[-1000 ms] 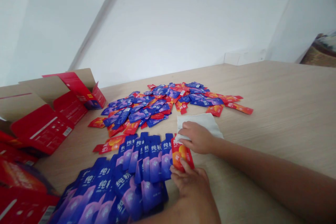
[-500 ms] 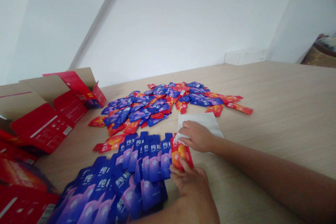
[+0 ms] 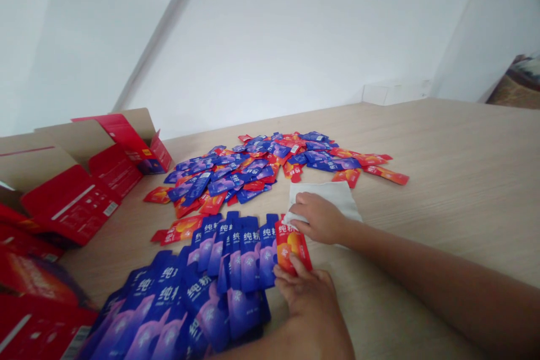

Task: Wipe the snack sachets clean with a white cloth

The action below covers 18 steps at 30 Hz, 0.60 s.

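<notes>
The left hand [image 3: 312, 298], fingers apart, is pressing a packet [image 3: 292, 241], probably light, slippery, best held by edges; the right hand [image 3: 318, 216], beyond, is gripping cloth [image 3: 342, 199].

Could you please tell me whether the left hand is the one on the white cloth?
No, the right hand is on the white cloth, while the left hand touches the red-orange packet.
</notes>
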Available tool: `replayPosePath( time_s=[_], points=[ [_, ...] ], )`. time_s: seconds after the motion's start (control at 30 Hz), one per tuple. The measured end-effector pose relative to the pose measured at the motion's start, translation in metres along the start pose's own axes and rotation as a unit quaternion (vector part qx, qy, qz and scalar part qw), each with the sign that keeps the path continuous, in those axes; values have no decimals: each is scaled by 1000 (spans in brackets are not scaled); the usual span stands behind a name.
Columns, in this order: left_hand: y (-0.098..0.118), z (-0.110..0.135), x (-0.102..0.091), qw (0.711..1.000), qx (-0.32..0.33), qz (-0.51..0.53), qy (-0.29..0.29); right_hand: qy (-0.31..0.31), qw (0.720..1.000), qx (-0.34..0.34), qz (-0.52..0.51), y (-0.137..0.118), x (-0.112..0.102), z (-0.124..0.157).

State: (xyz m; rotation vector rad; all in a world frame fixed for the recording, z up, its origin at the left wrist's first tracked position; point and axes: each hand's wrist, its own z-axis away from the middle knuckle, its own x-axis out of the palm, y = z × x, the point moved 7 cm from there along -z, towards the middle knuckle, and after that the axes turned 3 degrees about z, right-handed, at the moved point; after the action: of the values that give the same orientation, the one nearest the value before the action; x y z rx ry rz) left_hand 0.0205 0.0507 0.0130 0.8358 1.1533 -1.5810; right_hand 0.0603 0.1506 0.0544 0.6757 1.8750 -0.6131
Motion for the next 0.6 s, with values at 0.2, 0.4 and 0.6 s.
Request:
replayPosePath(
  time_s=[0.2, 0.4, 0.6],
  points=[
    [-1, 1, -2, 1000, -6, 11, 25, 19, 999, -35, -25, -13, -9, 3],
    [0, 2, -4, 999, -10, 9, 37, -26, 996, -80, -22, -23, 1, 4],
    [-1, 2, -3, 999, -18, 1, 46, -4, 999, 33, 23, 8, -1, -2]
  ],
)
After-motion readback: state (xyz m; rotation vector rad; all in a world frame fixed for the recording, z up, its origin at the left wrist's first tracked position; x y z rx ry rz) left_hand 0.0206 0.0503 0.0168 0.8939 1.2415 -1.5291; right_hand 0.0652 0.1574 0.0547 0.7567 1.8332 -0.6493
